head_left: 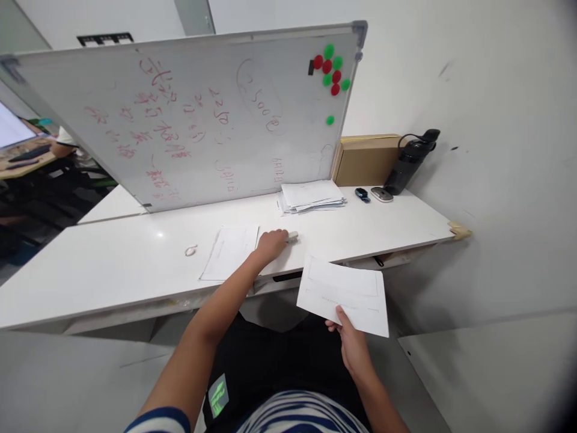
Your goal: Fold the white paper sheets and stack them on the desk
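My right hand [351, 343] grips a white sheet of paper [342, 294] by its near edge, thumb on top, out in front of the desk's front edge. Faint printed lines show on that sheet. Over the desk, my left hand [272, 243] is closed, with a small pale block-like object [293, 236] sticking out past its fingers; its exact kind is unclear. Beside this hand, partly behind the forearm, lies a small set of white sheets [231, 248]. A thin white loop, perhaps a cable [191, 250], rests farther left.
A whiteboard [189, 132] with red writing and round magnets stands along the back of the white desk [112, 258]. Near it are a paper stack [313, 195], a cardboard box [367, 162], a watch [362, 194], a mouse [382, 193] and a black bottle [411, 162] by the wall.
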Demonstrator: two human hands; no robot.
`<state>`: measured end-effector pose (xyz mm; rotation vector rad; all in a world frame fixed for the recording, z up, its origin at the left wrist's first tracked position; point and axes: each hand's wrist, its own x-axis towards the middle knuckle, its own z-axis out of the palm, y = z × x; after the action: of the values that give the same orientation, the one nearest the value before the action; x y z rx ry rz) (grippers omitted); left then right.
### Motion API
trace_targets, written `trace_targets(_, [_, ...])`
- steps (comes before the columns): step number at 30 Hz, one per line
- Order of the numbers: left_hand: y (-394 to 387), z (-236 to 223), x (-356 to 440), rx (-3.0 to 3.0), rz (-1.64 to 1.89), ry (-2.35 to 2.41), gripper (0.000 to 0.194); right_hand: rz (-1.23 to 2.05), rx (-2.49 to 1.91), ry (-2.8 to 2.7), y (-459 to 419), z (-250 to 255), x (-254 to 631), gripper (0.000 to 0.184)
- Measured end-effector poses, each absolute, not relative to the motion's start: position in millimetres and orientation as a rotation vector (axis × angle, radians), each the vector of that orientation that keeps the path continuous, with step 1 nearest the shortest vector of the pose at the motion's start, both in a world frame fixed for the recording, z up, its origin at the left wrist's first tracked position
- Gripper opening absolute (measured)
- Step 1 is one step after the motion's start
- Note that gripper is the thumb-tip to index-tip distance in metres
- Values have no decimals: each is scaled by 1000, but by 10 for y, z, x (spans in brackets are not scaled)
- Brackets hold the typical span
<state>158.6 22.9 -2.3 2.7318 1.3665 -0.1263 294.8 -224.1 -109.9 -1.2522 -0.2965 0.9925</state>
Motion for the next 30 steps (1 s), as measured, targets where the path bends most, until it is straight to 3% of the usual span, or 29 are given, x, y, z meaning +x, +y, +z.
trace_targets(5, [-94,-32,1287,2852,-142,1112,22,1028,-1279,-357,-2247,-1083,3032,32])
trace_targets(15, [-175,-73,1158,2702,-26,1109,42,1009,-1314,-526,-2064,-986,2816,35])
trace_targets(20, [-144,109,1060,2263,34,990,83,1004,-1360,-598,-2100,-1030,2841,36])
trace_targets(25, [-83,100,1349,2258,297,1124,72,1005,-1383,-625,-2179,-1089,2847,36])
trace_targets(30, [-59,-55,1785,2448,196,1302,67,1006,-1441,-655,-2290,-1022,2823,38])
